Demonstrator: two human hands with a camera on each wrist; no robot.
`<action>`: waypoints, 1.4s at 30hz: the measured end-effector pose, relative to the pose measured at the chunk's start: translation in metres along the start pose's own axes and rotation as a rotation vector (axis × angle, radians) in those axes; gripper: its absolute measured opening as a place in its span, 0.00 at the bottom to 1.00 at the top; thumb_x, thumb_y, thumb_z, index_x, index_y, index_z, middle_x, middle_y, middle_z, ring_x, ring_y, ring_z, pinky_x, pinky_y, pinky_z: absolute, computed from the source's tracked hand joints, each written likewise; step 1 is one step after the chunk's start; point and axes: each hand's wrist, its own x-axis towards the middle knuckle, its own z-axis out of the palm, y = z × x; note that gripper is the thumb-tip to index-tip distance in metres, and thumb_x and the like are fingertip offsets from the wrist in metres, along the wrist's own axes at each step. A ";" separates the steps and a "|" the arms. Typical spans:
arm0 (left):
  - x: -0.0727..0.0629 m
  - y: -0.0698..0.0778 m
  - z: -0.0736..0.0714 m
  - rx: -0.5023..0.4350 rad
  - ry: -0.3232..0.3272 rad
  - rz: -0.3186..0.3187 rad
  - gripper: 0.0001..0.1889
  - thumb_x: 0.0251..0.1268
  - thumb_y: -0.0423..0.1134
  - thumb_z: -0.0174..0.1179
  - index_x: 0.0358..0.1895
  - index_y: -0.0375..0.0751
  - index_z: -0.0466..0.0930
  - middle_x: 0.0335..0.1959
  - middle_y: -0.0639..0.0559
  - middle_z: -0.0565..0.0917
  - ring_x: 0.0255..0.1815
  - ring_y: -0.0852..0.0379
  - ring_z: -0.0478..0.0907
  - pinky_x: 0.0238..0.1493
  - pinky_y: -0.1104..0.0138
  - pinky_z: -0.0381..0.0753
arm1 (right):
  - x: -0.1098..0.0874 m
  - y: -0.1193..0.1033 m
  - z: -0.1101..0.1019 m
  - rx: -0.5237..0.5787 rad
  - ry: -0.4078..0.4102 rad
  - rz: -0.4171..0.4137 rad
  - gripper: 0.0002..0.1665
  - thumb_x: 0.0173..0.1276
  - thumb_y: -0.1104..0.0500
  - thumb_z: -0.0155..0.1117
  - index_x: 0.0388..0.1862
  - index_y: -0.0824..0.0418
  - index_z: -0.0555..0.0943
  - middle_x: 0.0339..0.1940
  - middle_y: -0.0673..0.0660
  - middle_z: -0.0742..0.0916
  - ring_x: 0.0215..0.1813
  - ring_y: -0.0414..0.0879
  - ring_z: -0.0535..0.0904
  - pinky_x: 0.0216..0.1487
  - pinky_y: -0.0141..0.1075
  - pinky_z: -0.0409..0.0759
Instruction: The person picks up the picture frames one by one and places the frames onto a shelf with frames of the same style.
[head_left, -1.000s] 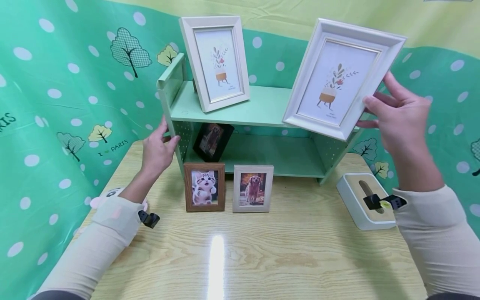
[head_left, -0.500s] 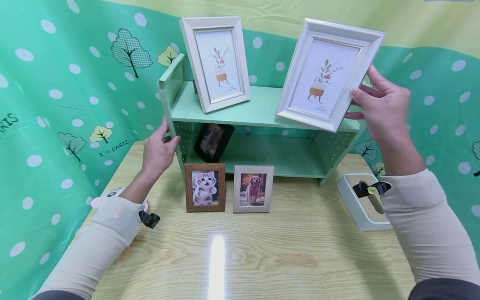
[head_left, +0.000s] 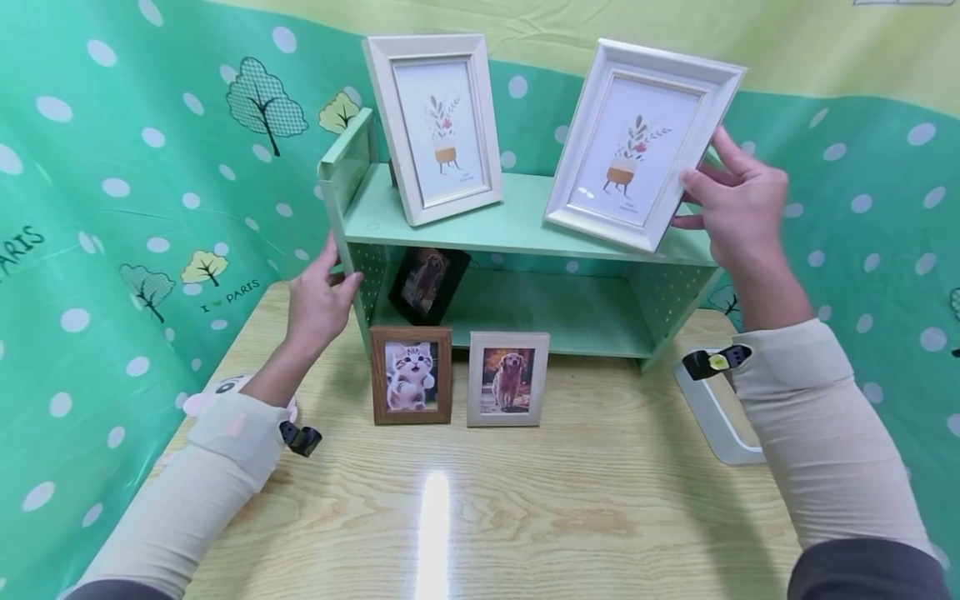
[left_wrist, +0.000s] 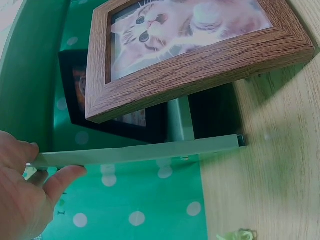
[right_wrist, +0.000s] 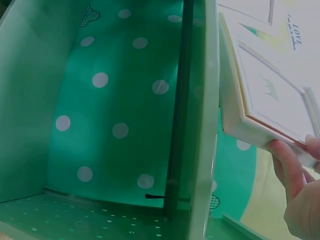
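Observation:
My right hand (head_left: 738,204) grips the right edge of a white picture frame (head_left: 643,146) showing a potted plant. The tilted frame's lower edge overlaps the top shelf in the head view; in the right wrist view the frame (right_wrist: 272,85) stands beside the shelf board (right_wrist: 202,125). My left hand (head_left: 318,304) holds the left side panel of the green shelf unit (head_left: 495,225), fingers and thumb at its edge in the left wrist view (left_wrist: 30,187). A second white picture frame (head_left: 446,129) with a matching plant print stands on the top shelf's left.
On the lower shelf leans a black frame (head_left: 429,285). A brown cat-photo frame (head_left: 411,375) and a whitish dog-photo frame (head_left: 507,379) stand in front of the unit. A white-rimmed box (head_left: 720,417) sits at right, partly behind my forearm; a pinkish object (head_left: 217,392) is at left.
My right hand has moved left and slightly up with the white picture frame, bringing it over the top shelf's right part. My left hand stays on the side panel.

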 end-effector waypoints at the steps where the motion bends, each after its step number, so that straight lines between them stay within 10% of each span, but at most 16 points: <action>1: 0.000 0.000 0.000 -0.001 -0.001 -0.002 0.42 0.73 0.31 0.60 0.81 0.71 0.52 0.71 0.36 0.75 0.60 0.31 0.82 0.52 0.47 0.90 | 0.001 0.001 0.002 -0.004 -0.001 -0.003 0.38 0.60 0.62 0.77 0.66 0.36 0.78 0.67 0.53 0.84 0.40 0.44 0.92 0.27 0.40 0.90; 42: -0.001 0.001 -0.001 0.000 -0.006 -0.006 0.43 0.73 0.32 0.60 0.81 0.72 0.50 0.71 0.37 0.75 0.60 0.30 0.82 0.53 0.46 0.90 | 0.013 0.005 0.018 -0.069 0.045 0.028 0.37 0.64 0.61 0.74 0.67 0.33 0.75 0.68 0.53 0.83 0.42 0.43 0.92 0.31 0.38 0.90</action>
